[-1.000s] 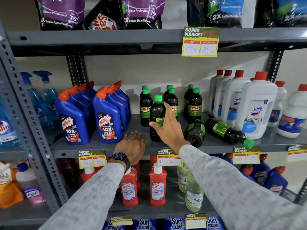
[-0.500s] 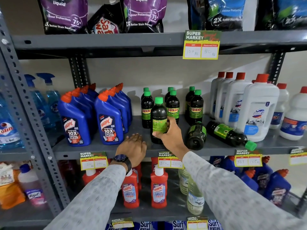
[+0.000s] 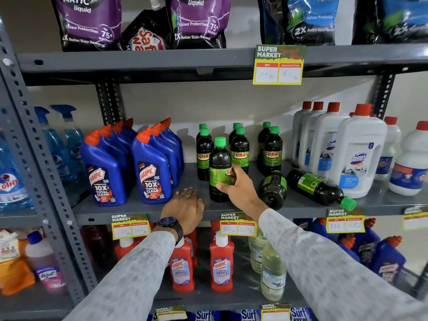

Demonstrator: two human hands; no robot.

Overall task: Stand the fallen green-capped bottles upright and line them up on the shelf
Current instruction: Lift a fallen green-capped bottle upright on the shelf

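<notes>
Right hand [image 3: 240, 189] wrapped round the label of an upright dark plastic bottle with a green cap [image 3: 220, 170], standing at the front of the grey metal shelf [image 3: 148, 214] just ahead of the rows of upright Sunny bottles [image 3: 273, 150]. Left hand [image 3: 185, 208] flat and palm-down on the shelf edge, fingers loosely spread, gripping nothing, black wristwatch [image 3: 170, 224] showing above the pale patterned sleeve. Just right of the held bottle, two fallen green-labelled dark bottles: one with its base towards the camera [image 3: 273, 189], the other on its side [image 3: 319, 188], green cap out over the front edge, beside the white red-capped jugs [image 3: 357, 154].
</notes>
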